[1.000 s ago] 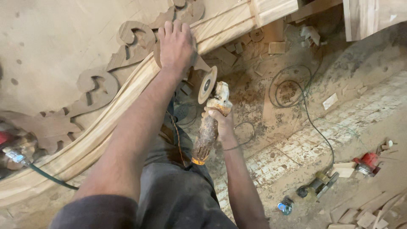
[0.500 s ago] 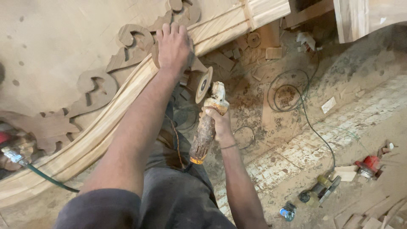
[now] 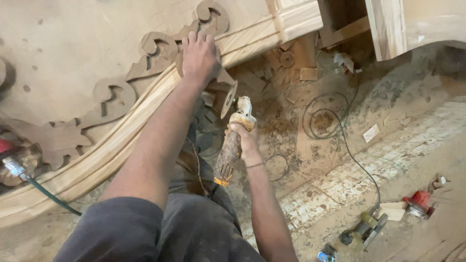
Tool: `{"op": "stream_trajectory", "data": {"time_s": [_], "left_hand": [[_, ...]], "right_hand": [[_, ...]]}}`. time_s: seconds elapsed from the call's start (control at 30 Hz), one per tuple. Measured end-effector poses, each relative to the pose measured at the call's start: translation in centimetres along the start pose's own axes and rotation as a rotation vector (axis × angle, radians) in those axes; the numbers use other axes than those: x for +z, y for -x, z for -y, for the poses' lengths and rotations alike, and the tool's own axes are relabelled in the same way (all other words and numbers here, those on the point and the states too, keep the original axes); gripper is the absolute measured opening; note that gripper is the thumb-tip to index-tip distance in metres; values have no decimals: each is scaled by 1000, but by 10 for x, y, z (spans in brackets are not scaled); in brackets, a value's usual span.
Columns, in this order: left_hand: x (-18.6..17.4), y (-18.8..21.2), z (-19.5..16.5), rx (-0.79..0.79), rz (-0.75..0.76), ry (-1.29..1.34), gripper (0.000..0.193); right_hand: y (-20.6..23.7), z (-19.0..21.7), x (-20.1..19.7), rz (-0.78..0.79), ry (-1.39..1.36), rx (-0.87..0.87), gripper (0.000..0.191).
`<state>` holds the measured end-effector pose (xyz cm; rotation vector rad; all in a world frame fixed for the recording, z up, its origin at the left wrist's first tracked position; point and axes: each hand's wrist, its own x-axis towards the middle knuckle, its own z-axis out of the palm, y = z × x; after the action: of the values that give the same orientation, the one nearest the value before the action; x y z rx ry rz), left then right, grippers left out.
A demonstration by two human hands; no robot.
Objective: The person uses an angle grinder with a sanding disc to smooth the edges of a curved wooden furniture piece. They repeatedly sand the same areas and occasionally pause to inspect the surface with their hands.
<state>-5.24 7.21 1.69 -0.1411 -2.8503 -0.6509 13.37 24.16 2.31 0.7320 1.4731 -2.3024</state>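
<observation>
Sawdust and wood offcuts cover the workshop floor [image 3: 340,145], which turns to pale small tiles toward 4 o'clock. From 8 o'clock up to 1 o'clock runs a curved moulded wooden frame [image 3: 121,145], edged with darker carved scroll ornaments [image 3: 109,97] that lie against a flat pale panel [image 3: 73,43] filling the upper left.

At 12 o'clock the left hand [image 3: 198,57] lies flat on the frame and carving, fingers spread and released, gripping nothing. Just below it, near the centre, the right hand [image 3: 245,140] is clenched around the dusty body of an angle grinder [image 3: 232,140], its disc [image 3: 228,99] tilted up beside the frame's edge, just under the left wrist; whether the disc touches wood cannot be told.

A black cable [image 3: 335,119] coils on the floor at 2 o'clock and trails to a second grinder [image 3: 364,232] at 5 o'clock. A red tool [image 3: 418,203] sits at 4 o'clock. At 9 o'clock a red object with a green hose [image 3: 48,194] is cut off by the edge and hard to identify. The person's dark clothing hides the floor at 6 o'clock.
</observation>
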Motion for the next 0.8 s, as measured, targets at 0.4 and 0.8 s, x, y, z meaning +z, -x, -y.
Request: {"op": "stream_trajectory", "data": {"time_s": [0.4, 0.8], "left_hand": [[20, -8, 14, 244, 138, 42, 23], [42, -2, 22, 219, 91, 12, 17]], "right_hand": [[12, 0, -68, 9, 135, 146, 37], [7, 2, -62, 54, 146, 166, 37]]}}
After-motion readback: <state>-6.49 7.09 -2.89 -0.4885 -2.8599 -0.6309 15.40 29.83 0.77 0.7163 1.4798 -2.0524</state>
